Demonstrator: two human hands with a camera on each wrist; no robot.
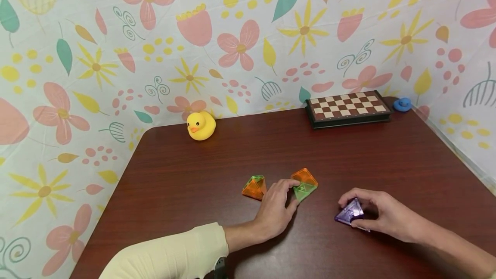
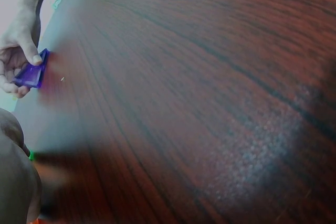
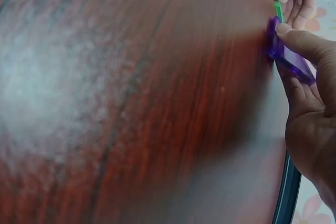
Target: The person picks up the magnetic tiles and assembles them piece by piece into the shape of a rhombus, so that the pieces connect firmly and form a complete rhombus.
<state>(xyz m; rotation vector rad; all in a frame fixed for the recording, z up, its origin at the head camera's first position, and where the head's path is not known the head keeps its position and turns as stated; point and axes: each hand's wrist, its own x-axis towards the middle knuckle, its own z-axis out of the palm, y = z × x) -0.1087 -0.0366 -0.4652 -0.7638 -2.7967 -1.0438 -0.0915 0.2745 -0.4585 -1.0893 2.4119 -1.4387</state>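
Note:
In the head view my left hand [image 1: 276,210] pinches a green translucent triangular magnetic tile [image 1: 305,191] between thumb and index finger. An orange tile [image 1: 305,176] adjoins its far side. Just left of that hand, partly hidden by it, sits a small orange-and-green tile shape [image 1: 255,187]. My right hand [image 1: 387,216] grips a purple tile piece [image 1: 350,212] between thumb and fingers, to the right of the green tile. The right wrist view shows the purple piece [image 3: 291,61] as more than one face joined at an angle.
A yellow rubber duck [image 1: 201,125] stands at the table's back left. At the back right lies a checkered board-game box [image 1: 348,107], with a small blue duck [image 1: 402,104] beside it. A flower-patterned cloth [image 1: 240,85] hangs behind the dark wooden table [image 1: 174,175].

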